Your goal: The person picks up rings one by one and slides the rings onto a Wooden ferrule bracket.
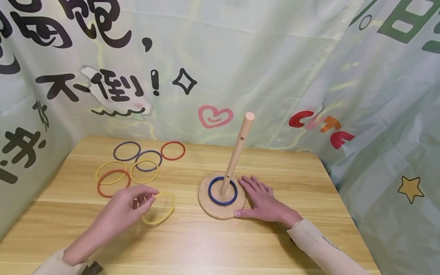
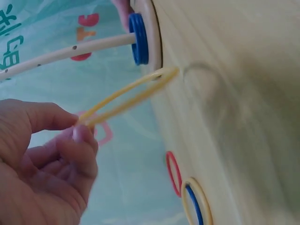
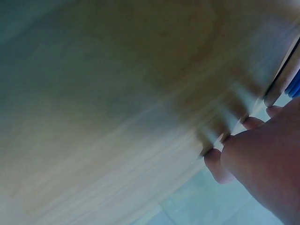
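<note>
My left hand pinches a thin yellow ring between thumb and index finger, tilted above the table, left of the round wooden base. An upright wooden peg with small holes rises from that base. Around the peg's foot lies a blue ring; in the left wrist view it looks like more than one, stacked. On the base's right side rests my right hand, its fingers spread and fairly straight and its thumb at the rim. The right wrist view shows the hand mostly from behind, with its fingertips partly hidden.
At the table's back left lie several loose rings: blue, another blue, yellow, another yellow, orange-red and red. Some overlap. A printed cloth hangs behind and beside the wooden table.
</note>
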The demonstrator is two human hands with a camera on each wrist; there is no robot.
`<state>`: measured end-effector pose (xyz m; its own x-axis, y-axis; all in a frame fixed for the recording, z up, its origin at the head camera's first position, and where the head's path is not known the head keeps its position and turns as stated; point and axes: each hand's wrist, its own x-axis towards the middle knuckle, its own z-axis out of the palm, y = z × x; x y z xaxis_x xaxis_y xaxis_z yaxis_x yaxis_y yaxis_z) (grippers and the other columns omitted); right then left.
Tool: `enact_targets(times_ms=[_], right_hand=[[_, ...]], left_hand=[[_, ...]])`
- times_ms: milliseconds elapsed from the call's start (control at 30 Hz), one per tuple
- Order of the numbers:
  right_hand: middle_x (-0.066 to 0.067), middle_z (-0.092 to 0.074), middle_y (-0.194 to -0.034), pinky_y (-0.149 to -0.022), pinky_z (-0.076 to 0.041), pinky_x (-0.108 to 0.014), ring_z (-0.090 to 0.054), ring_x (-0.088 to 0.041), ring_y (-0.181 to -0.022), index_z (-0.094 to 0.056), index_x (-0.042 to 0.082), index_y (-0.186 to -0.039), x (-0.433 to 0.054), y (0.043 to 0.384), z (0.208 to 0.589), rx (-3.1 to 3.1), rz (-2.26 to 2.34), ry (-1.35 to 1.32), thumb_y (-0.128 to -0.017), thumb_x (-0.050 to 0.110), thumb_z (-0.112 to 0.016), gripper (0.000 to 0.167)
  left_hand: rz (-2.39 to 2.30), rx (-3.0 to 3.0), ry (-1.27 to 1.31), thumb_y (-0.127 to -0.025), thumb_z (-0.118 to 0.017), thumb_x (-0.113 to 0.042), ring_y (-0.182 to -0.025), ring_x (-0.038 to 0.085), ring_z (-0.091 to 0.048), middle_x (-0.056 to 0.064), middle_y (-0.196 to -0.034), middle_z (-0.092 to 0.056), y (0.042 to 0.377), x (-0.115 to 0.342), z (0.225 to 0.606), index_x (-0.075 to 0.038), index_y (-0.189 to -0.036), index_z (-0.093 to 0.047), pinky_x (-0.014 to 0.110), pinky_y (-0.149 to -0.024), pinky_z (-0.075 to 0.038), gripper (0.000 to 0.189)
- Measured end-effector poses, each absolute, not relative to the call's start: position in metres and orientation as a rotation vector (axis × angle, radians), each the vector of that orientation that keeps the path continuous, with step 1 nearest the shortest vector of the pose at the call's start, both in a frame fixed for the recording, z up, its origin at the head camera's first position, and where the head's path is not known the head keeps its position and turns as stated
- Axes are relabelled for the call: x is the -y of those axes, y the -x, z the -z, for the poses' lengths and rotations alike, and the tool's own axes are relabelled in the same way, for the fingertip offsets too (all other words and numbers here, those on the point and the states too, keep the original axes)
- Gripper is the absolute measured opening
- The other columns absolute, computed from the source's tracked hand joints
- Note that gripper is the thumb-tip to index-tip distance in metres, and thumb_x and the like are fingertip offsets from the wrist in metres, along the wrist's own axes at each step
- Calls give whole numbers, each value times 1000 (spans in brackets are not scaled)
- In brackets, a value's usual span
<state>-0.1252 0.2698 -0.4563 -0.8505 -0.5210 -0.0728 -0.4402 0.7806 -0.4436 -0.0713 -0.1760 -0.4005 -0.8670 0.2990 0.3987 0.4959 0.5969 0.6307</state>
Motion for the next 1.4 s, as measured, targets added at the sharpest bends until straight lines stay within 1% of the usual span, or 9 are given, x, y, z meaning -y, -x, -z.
enact_targets(times_ms=[233, 367, 433, 500, 600, 867, 967, 1167, 1400], right_hand=[[-18, -21, -178, -115, -19, -84, -9, -49, -163, -25, 11, -174, -269, 126, 457, -2783, 617, 778, -96, 66, -76, 109], [-18, -21, -178, -115, -18, -84, -8, -49, -163, -25, 10, -174, -269, 125, 455, -2778, 623, 779, -96, 65, -77, 109], [-18, -21, -178, -115, -18, -84, -8, -49, -163, -25, 10, -174, -269, 125, 455, -2778, 623, 778, -96, 65, -77, 109], [-18, -21, -178, -115, -18, -84, -8, -49, -164, -25, 9, -174, -269, 125, 455, -2776, 624, 781, -96, 64, -77, 109], [-18, -20, -179, -116, -17, -83, -7, -48, -164, -24, 9, -174, -269, 125, 456, -2773, 620, 787, -97, 64, -76, 108], [-18, -22, -178, -115, -19, -83, -9, -49, -163, -25, 8, -173, -269, 124, 455, -2778, 617, 792, -97, 62, -77, 107], [-19, -22, -178, -115, -19, -83, -9, -49, -163, -25, 8, -173, -270, 124, 455, -2782, 612, 798, -97, 63, -76, 107], [-18, -21, -178, -117, -18, -82, -8, -48, -164, -24, 9, -174, -270, 124, 455, -2786, 600, 795, -96, 66, -75, 109], [-19, -23, -177, -116, -18, -82, -9, -49, -163, -26, 7, -173, -272, 124, 455, -2790, 623, 808, -97, 65, -75, 107]], left_hand=[[1233, 2488, 754, -90, -78, 14, -68, 3, -58, -17, -81, -64, 79, 164, 390, -3, -112, -81, 23, -57, -53, 28], [1477, 2498, 730, -94, -78, 10, -67, 10, -64, -7, -83, -69, 83, 156, 376, 0, -117, -79, 25, -59, -57, 25], [1642, 2499, 692, -97, -77, 7, -65, 15, -67, -1, -81, -70, 86, 151, 367, 1, -120, -77, 24, -55, -54, 24], [1787, 2489, 657, -99, -77, 3, -62, 20, -68, 4, -78, -69, 88, 147, 357, 2, -122, -76, 24, -49, -47, 23], [1899, 2473, 632, -100, -77, -1, -59, 21, -64, 9, -73, -67, 92, 140, 342, 0, -125, -75, 24, -46, -36, 25], [1989, 2363, 692, -98, -75, 4, -60, 24, -63, 18, -98, -65, 104, 118, 300, -3, -129, -73, 26, -49, -44, 32], [2017, 2335, 695, -99, -74, 4, -60, 26, -63, 20, -102, -63, 107, 110, 285, -6, -132, -73, 27, -51, -45, 35], [2057, 2271, 716, -100, -71, 4, -64, 31, -66, 15, -101, -63, 113, 97, 261, -9, -134, -73, 28, -53, -48, 36], [2079, 2195, 755, -103, -74, -5, -60, 28, -63, 17, -100, -63, 120, 82, 235, -14, -134, -75, 26, -49, -42, 32]])
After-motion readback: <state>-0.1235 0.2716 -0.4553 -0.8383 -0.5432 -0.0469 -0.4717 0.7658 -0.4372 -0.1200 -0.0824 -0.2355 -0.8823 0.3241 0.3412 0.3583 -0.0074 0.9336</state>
